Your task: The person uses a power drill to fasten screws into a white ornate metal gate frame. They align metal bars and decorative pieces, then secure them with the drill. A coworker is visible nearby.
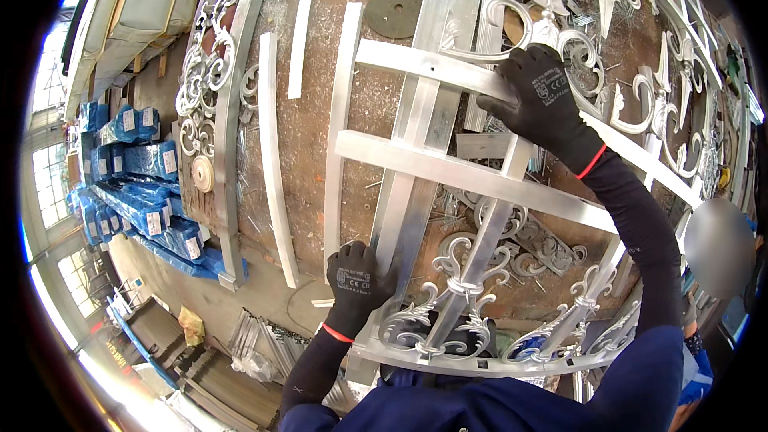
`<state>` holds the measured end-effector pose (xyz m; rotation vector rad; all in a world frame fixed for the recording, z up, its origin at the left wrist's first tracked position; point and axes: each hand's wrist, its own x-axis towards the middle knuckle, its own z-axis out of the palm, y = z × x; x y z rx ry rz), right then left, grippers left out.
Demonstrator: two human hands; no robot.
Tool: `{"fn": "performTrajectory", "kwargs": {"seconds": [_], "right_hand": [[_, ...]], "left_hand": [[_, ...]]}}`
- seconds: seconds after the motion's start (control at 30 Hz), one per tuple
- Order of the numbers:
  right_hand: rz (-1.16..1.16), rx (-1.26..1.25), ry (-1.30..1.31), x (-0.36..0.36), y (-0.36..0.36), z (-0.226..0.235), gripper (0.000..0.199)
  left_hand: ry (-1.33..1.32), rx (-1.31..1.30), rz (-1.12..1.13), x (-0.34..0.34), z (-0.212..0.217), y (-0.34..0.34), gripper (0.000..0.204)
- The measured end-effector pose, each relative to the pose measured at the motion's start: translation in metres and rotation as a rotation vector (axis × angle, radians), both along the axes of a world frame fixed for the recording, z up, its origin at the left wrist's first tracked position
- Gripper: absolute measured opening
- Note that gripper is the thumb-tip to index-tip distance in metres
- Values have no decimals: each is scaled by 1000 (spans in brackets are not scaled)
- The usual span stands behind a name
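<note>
My right hand [544, 96], in a black glove with a red cuff, is closed over the upper rail [432, 66] of a silver metal railing panel, beside a cast scroll [508, 28]. Lower left, my left hand [358, 284] wears a matching glove. Its fingers are curled at the lower end of a narrow flat metal bar [336, 192], and its thumb lies by an upright [400, 228] of the panel. A second rail [472, 174] crosses between my hands. Leaf-shaped scroll ornaments [456, 288] sit along the panel's near edge, close to my body.
Loose flat bars [274, 160] lie on the brown, shaving-strewn worktable [308, 124]. A grinding disc [398, 10] rests at the far side. Scroll castings [208, 72] line the left, and blue-wrapped bundles [144, 184] are stacked beyond. Another person [696, 352] is partly visible at right.
</note>
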<state>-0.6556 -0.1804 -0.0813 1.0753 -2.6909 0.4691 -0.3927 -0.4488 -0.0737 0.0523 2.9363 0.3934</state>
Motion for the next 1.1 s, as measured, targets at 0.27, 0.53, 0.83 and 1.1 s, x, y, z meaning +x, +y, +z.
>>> {"fn": "performTrajectory", "kwargs": {"seconds": [0.27, 0.53, 0.83, 1.1], "right_hand": [[24, -7, 61, -9, 6, 2, 45], [19, -51, 10, -2, 1, -2, 46], [7, -59, 38, 0, 0, -1, 46], [17, -40, 42, -4, 4, -1, 45]], "left_hand": [[-14, 8, 59, 16, -3, 2, 33], [20, 22, -21, -4, 1, -1, 37], [4, 6, 10, -10, 0, 4, 37], [-31, 86, 0, -1, 1, -3, 31]]}}
